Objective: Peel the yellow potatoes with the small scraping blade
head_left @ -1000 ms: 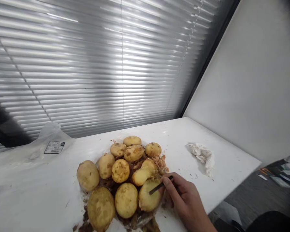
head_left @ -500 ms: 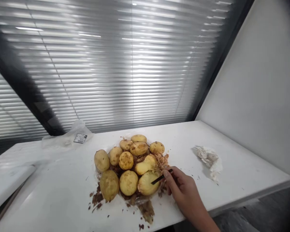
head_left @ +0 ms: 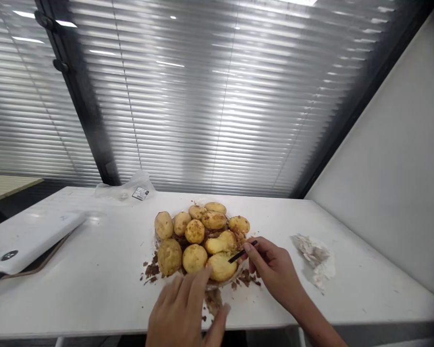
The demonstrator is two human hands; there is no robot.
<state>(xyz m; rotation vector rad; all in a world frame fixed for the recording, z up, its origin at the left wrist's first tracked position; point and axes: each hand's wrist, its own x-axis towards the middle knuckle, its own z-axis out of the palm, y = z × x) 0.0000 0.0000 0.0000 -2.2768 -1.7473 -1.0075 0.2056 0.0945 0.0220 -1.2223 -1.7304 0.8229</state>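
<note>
1. Cut potato (head_left: 222,268), near right in a clustered heap on a white table; around it the room is one great slatted blind (head_left: 181,111), split by a dark post (head_left: 83,103) on the left and met by a plain white wall (head_left: 394,159) on the right.
2. The table (head_left: 104,299) carries, left to right, a flat white case (head_left: 36,238), a labelled clear bag (head_left: 125,187) by the back edge, the heap, and a crumpled tissue (head_left: 316,258).
3. The other potatoes (head_left: 194,259) crowd behind and to the left of the cut one, with brown scraps (head_left: 152,271) spilled at the near left.
4. The left hand (head_left: 179,308), blurred, comes in from the near side, fingers and thumb apart, nothing visible in it. Its fingertips reach the cut potato's near left edge; whether they touch, I can't tell from here.
5. The right hand (head_left: 275,267) is just to the right, thumb and finger clamped on a short stick. From those fingertips the pale cut face lies leftward and slightly nearer the person.
6. The black stick (head_left: 242,251) points its long axis down and left over that face; tip contact is too small to judge.
</note>
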